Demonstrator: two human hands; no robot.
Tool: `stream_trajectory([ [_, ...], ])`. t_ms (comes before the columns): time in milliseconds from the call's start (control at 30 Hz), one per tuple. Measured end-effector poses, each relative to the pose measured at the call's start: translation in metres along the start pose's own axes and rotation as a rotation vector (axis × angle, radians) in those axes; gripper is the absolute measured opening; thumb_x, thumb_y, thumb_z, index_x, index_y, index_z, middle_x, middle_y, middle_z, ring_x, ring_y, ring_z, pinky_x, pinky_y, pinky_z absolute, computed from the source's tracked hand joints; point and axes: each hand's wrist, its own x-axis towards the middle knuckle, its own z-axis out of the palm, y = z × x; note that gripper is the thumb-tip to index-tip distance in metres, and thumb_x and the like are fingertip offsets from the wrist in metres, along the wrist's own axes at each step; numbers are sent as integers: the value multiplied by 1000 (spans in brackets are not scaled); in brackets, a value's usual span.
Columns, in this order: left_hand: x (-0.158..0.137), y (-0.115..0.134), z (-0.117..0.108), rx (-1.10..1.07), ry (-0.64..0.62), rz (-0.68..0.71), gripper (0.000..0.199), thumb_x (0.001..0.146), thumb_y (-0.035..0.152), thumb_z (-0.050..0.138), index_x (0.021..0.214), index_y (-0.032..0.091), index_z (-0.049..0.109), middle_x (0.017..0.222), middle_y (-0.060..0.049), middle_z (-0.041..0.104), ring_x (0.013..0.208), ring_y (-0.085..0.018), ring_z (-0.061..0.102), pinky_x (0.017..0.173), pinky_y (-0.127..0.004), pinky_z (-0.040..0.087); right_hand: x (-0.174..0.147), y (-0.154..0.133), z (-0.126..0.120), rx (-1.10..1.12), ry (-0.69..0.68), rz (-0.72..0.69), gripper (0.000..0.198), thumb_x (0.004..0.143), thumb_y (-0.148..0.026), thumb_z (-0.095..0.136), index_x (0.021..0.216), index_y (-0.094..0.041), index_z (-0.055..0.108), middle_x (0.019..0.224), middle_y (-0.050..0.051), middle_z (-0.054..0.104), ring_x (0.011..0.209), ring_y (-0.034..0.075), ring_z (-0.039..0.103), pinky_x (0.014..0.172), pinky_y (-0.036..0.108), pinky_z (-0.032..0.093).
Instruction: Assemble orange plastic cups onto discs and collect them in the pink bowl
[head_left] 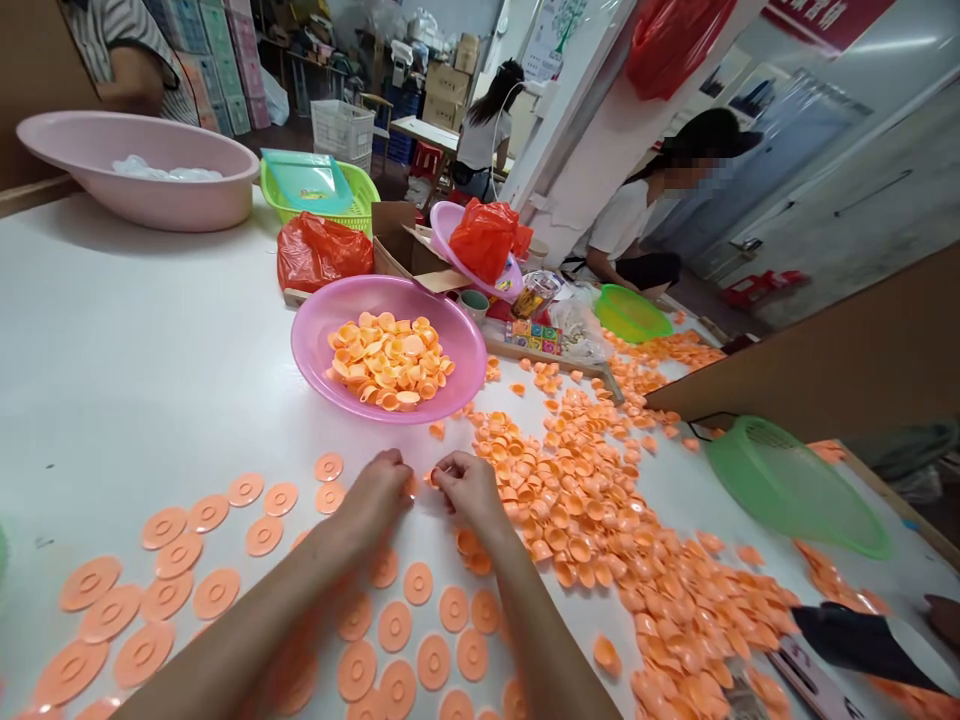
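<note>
My left hand (381,485) is closed over the white table, with a bit of orange plastic showing by its fingertips. Just to its right, my right hand (466,488) pinches a small orange plastic cup (430,479), partly hidden by the fingers. Flat orange discs (394,626) with a raised ring lie around and below both forearms. Right of my right hand spreads a large heap of small orange cups (592,490). Beyond the hands stands a pink basin (315,375) holding more cups (390,355).
A large pale pink basin (180,205) sits back left. Behind the near basin are a red plastic bag (322,250), a green basket (364,190) and a cardboard box (394,240). A green sieve (795,490) and a phone (810,680) lie right. Another person (630,220) sits at the far right.
</note>
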Motion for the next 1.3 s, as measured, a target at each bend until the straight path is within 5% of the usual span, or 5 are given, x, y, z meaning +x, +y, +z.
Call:
stream_trajectory([
  [167,-9,12,29,-139,33,-3,5,77,14,55,73,17,58,84,-2,53,73,-14,52,65,-25,38,-15,4,15,26,-27,71,7,71,-16,55,64,-20,56,41,-7,50,33,10,46,34,19,32],
  [767,2,4,13,-397,-14,-296,16,70,15,52,54,17,55,56,1,59,52,-11,53,50,-22,34,-20,-11,33,-525,126,-174,17,74,-4,54,65,-16,61,61,4,64,56,13,54,52,22,31],
  [900,-7,15,9,-347,40,-287,17,69,14,53,52,17,53,52,2,54,49,-11,49,49,-22,32,-13,-10,14,-298,-85,-56,15,78,-13,58,64,-17,63,54,1,61,49,13,54,49,22,35],
  [1167,23,50,-94,-166,759,75,18,79,21,56,63,17,62,64,1,59,59,-11,52,61,-24,40,55,-25,-5,-260,284,-233,12,69,-15,64,80,-17,68,88,8,69,81,20,63,74,29,47],
  [1300,22,44,-133,-128,799,44,12,79,27,61,83,18,68,81,-1,67,62,-11,55,64,-25,44,50,-22,7,-205,183,-169,13,72,-11,54,63,-17,62,66,4,66,68,17,63,66,26,47],
])
